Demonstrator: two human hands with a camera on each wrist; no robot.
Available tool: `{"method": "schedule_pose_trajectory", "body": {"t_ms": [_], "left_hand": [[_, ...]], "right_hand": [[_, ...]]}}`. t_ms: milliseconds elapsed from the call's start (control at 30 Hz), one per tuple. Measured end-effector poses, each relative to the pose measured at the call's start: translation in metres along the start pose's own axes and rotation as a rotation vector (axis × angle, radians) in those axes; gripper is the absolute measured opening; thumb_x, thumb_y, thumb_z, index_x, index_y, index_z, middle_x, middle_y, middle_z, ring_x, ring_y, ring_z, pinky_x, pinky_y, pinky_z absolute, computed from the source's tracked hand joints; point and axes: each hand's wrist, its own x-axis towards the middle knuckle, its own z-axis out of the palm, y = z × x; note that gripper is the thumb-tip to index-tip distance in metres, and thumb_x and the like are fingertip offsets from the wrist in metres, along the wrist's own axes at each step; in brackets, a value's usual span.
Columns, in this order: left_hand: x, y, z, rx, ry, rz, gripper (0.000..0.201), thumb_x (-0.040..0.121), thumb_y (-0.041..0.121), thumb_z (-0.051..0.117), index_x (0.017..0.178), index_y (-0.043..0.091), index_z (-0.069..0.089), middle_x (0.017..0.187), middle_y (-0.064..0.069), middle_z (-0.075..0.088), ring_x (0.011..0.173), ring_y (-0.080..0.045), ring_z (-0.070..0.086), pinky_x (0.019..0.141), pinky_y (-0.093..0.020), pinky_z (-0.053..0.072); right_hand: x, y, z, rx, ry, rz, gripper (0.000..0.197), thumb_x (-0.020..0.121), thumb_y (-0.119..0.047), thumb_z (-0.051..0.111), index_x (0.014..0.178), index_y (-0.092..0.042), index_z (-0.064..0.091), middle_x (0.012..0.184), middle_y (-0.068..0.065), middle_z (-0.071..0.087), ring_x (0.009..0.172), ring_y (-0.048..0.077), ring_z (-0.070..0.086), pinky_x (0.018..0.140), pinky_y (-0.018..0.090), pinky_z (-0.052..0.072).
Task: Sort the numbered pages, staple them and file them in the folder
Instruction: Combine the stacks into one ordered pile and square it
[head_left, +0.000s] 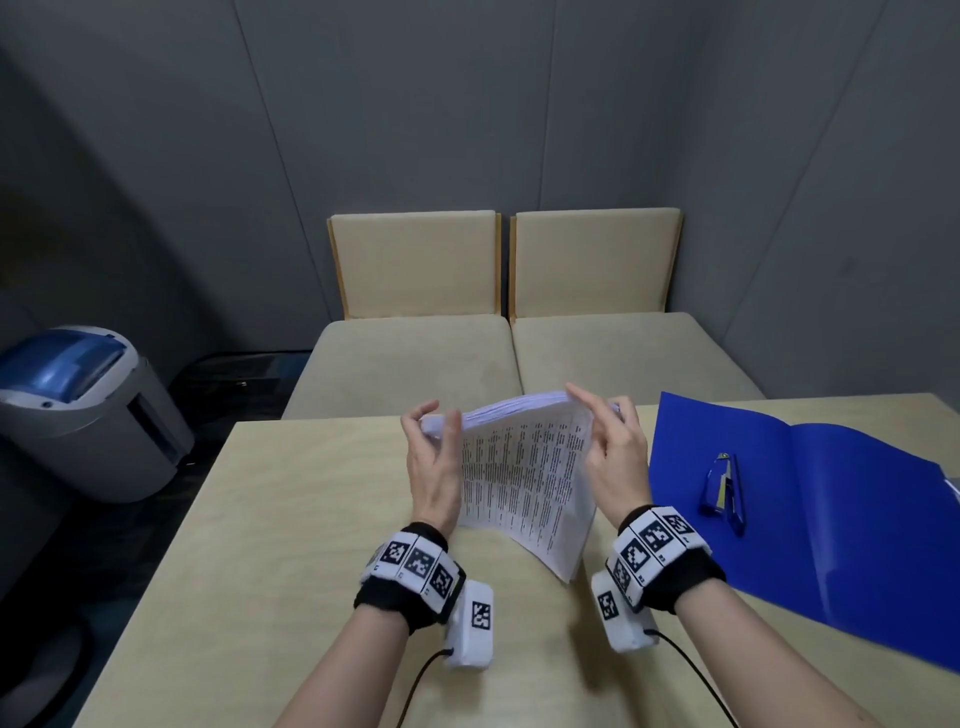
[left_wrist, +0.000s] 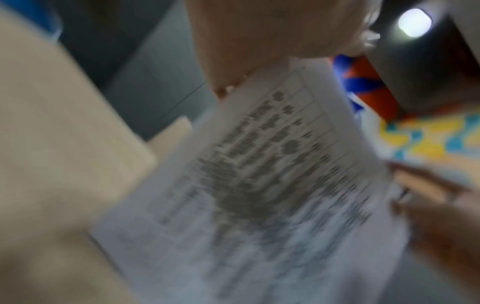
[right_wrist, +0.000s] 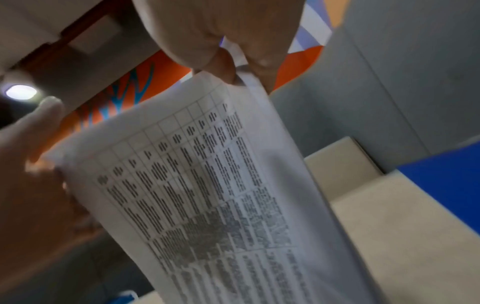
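Observation:
A stack of printed pages (head_left: 524, 483) stands tilted on edge over the middle of the table, its lower corner close to the tabletop. My left hand (head_left: 436, 418) grips the stack's upper left edge with curled fingers. My right hand (head_left: 597, 410) pinches the upper right corner, thumb in front and fingers behind. The right wrist view shows that pinch on the pages (right_wrist: 207, 185). The blurred left wrist view shows the pages (left_wrist: 259, 185) hanging below my left hand. An open blue folder (head_left: 831, 545) lies flat at the right. A blue stapler (head_left: 724, 488) rests on it.
The beige table (head_left: 291, 545) reaches the frame's bottom edge. Two beige chairs (head_left: 415, 364) stand against its far side. A grey and blue machine (head_left: 83, 410) sits on the floor at the left. Grey walls enclose the space.

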Motion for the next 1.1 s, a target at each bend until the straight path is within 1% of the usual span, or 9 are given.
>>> {"method": "schedule_pose_trajectory", "body": {"t_ms": [100,200,267,433,567,667,800,1000,1100], "left_hand": [[-0.001,-0.012,-0.012,0.244,-0.140,0.124,0.059,0.074,0.049,0.073,0.119,0.029,0.042,0.113,0.008,0.058,0.103,-0.008,0.055,0.089,-0.029,0.043],[0.009,-0.007,-0.011,0.320,-0.102,0.227,0.017,0.087,0.009,0.062,0.100,0.018,0.055,0.090,0.011,0.063,0.087,-0.015,0.063,0.073,-0.028,0.046],[0.014,0.006,-0.008,0.338,-0.151,0.292,0.021,0.089,0.001,0.054,0.104,0.015,0.057,0.094,0.002,0.064,0.089,-0.019,0.062,0.074,-0.033,0.051],[0.012,0.047,0.013,0.567,-0.461,0.606,0.015,0.089,-0.003,0.046,0.098,0.009,0.050,0.097,-0.002,0.058,0.086,-0.018,0.054,0.075,-0.027,0.043],[0.003,0.056,0.033,0.733,-0.509,0.754,0.013,0.088,0.002,0.047,0.098,0.010,0.046,0.094,-0.006,0.055,0.082,-0.026,0.053,0.072,-0.037,0.043],[0.006,0.040,0.020,0.861,-0.440,0.654,0.009,0.091,0.019,0.051,0.097,0.016,0.045,0.095,-0.001,0.058,0.082,-0.025,0.055,0.072,-0.036,0.043],[0.016,0.009,-0.023,1.011,-0.306,0.410,0.018,0.085,0.034,0.060,0.087,0.020,0.049,0.089,0.003,0.064,0.082,-0.021,0.060,0.070,-0.032,0.045],[0.005,0.001,-0.040,0.047,-0.117,-0.009,0.019,0.082,0.011,0.071,0.094,0.007,0.058,0.086,0.001,0.066,0.073,-0.007,0.061,0.063,-0.017,0.049],[-0.007,-0.008,-0.037,-0.056,-0.047,-0.060,0.022,0.084,0.007,0.065,0.103,0.008,0.054,0.094,0.002,0.062,0.077,-0.006,0.058,0.062,-0.011,0.048]], "right_hand": [[0.003,0.001,-0.004,0.048,0.023,0.061,0.059,0.086,0.018,0.038,0.118,-0.025,0.064,0.084,-0.009,0.040,0.070,-0.004,0.042,0.064,0.005,0.038],[0.008,-0.005,-0.014,0.016,-0.056,0.084,0.053,0.087,0.014,0.037,0.112,-0.025,0.062,0.092,-0.004,0.044,0.074,0.003,0.046,0.066,0.013,0.039],[0.015,-0.011,-0.027,-0.110,-0.184,0.163,0.045,0.087,0.008,0.039,0.115,-0.024,0.056,0.104,0.002,0.044,0.081,0.012,0.049,0.067,0.025,0.043],[0.034,-0.032,-0.049,-0.469,-0.495,0.080,0.053,0.077,-0.012,0.062,0.124,-0.030,0.045,0.128,-0.007,0.045,0.123,0.018,0.039,0.113,0.052,0.013],[0.029,-0.031,-0.038,-0.158,-0.557,0.192,0.013,0.083,-0.015,0.057,0.080,-0.024,0.066,0.079,-0.001,0.068,0.088,0.027,0.062,0.081,0.037,0.045],[0.015,-0.013,-0.042,0.000,-0.418,0.360,0.020,0.087,-0.013,0.055,0.069,-0.010,0.064,0.072,0.005,0.065,0.076,0.025,0.059,0.065,0.032,0.044],[-0.006,0.029,-0.054,0.302,-0.307,0.579,0.014,0.088,-0.014,0.063,0.100,-0.008,0.069,0.098,0.010,0.072,0.095,0.026,0.068,0.090,0.046,0.052],[-0.031,0.047,-0.042,0.583,-0.252,0.708,0.026,0.088,-0.009,0.062,0.113,-0.004,0.064,0.108,0.012,0.071,0.099,0.026,0.068,0.075,0.032,0.053],[-0.038,0.051,-0.032,0.585,-0.287,0.731,0.031,0.083,-0.009,0.068,0.113,-0.003,0.064,0.108,0.013,0.070,0.101,0.028,0.067,0.074,0.033,0.054]]}}
